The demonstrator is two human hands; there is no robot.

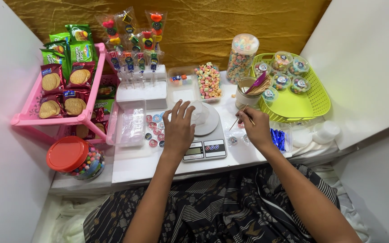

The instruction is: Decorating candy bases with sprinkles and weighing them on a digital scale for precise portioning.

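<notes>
My left hand [178, 128] rests over the front of a small digital kitchen scale [208, 143], fingers spread and touching a small clear plastic cup [199, 112] that stands on the round weighing plate. My right hand [255, 128] pinches a thin wooden skewer [241, 114] just right of the scale, its tip angled toward the table. Several small round candies [155, 130] lie left of the scale.
A pink rack [32, 118] of biscuit packets stands at left, with a red-lidded candy jar [75, 157] in front. Wrapped candy skewers [133, 40], a tray of mixed sweets [208, 81], a tall jar [241, 58] and a green basket [314, 105] of filled cups line the back.
</notes>
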